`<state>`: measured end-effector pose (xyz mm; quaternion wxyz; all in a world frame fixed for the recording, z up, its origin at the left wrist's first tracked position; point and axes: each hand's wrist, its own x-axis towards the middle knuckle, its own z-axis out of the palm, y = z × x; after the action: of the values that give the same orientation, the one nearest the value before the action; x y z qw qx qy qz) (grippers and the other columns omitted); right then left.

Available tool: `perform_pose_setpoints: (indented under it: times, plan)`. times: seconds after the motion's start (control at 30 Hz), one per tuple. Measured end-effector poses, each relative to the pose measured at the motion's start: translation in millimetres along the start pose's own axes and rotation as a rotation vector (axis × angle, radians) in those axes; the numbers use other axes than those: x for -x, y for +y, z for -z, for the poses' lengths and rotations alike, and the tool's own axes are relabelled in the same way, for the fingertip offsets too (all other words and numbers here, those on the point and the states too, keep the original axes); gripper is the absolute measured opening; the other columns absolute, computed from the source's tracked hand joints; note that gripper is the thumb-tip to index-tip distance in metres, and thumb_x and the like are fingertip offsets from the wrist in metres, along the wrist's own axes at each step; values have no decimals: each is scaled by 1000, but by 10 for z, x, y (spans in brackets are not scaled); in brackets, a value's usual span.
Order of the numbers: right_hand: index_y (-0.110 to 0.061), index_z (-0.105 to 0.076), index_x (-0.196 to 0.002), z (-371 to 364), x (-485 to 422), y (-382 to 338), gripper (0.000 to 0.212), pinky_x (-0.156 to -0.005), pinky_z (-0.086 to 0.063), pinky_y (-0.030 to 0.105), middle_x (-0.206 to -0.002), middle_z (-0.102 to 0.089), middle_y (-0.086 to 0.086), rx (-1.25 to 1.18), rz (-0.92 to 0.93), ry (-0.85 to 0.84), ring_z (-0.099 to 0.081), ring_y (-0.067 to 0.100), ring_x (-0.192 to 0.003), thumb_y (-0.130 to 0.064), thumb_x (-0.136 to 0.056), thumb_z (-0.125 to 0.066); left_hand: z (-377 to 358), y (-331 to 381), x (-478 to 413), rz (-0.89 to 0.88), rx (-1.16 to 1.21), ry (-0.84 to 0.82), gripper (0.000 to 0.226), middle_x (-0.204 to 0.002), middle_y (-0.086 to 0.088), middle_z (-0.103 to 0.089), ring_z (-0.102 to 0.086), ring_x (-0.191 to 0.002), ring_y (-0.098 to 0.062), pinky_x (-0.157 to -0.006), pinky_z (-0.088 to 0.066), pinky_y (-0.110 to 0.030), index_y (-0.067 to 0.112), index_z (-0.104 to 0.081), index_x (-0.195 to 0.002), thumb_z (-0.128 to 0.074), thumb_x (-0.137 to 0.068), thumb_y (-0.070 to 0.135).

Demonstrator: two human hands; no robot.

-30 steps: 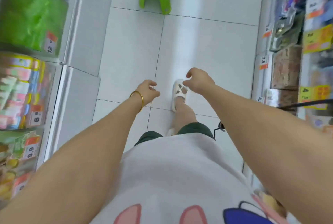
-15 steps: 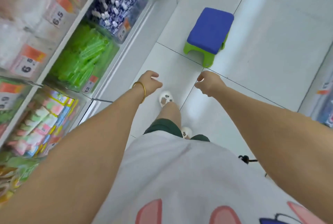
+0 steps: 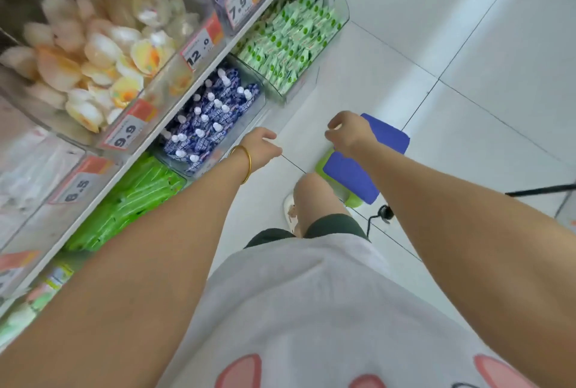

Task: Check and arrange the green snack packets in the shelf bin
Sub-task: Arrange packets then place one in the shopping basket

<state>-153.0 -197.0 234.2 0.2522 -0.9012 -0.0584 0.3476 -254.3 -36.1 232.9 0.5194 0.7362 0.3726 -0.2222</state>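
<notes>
Left hand (image 3: pixel 261 148) and right hand (image 3: pixel 348 133) now nearer the green packets (image 3: pixel 290 41), arms outstretched, fingers (image 3: pixel 268 135) loosely curled, empty.

Green snack packets (image 3: pixel 290 37), heaped, clear shelf bin (image 3: pixel 342 8)

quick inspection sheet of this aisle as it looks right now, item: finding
surface: glossy white tiled floor
job's things: pale green snack packets heaped in the clear end bin; bright green stick packets in a nearer bin; neither touched
clutter: blue-topped green plastic stool on the floor under the right wrist
grippers: left hand and right hand loosely curled, holding nothing
cables: thin black cable at the right edge
surroundings: blue-and-white pouches, peach jelly cups, orange-and-white price tags on shelf edges
</notes>
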Motion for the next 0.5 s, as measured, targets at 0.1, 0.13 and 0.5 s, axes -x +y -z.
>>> perform_pose_setpoints:
  times: [0.1,0.13,0.5]
  plan:
    - [0,-58,-105,244,-325,-269,25,-76,-52,45,-86,-52,8,23,7,11,-63,38,-96,-7,-84,-46,230,212,-189,5,51,22,40,-103,-12,-55,-55,-95,-25,-94,-48,-41,9,-49,-126,-58,-87,8]
    - [0,-58,-95,308,-430,-339,19,-70,-51,43,-82,-52,9,51,10,9,-63,39,-88,-6,-83,-45,298,259,-244,10,67,29,40,-104,-13,-55,-54,-94,-26,-92,-48,-40,9,-49,-126,-57,-87,8]
    - [-9,-44,-64,674,-1586,-1044,23,-54,-37,28,-64,-45,7,358,87,-118,-43,23,-56,-10,-87,-47,719,717,-763,32,168,90,39,-117,-15,-54,-53,-89,-24,-73,-43,-29,6,-50,-127,-57,-89,8]
